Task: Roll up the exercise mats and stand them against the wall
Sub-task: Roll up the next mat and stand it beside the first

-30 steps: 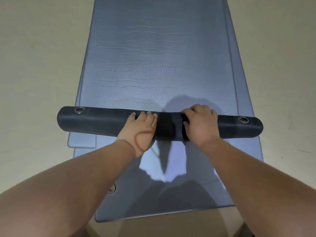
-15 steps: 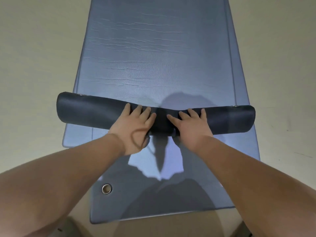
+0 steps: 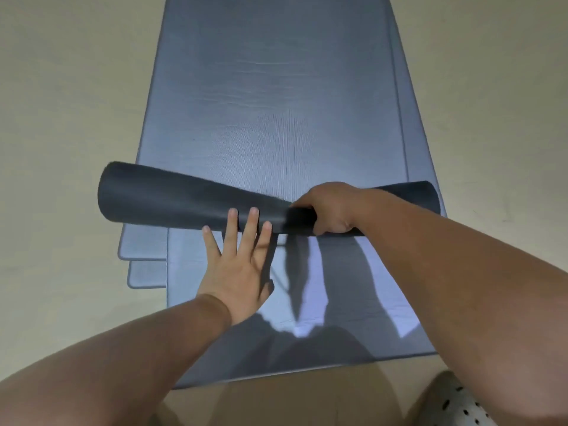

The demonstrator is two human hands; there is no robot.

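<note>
Beige floor (image 3: 61, 118) lies under a stack of blue-grey exercise mats (image 3: 276, 103), spread flat and running away from the person. The near end of the top mat is wound into a dark roll (image 3: 172, 201) that lies across the stack. It is looser and wider at its left end, which juts past the stack's left edge. The left hand (image 3: 239, 272) is flat with fingers spread, its fingertips pressing the roll's near side. The right hand (image 3: 332, 210) grips the roll right of its middle, fingers curled round it. Corners of lower mats (image 3: 144, 250) show at the left, and a perforated clog (image 3: 458, 404) sits at bottom right.
</note>
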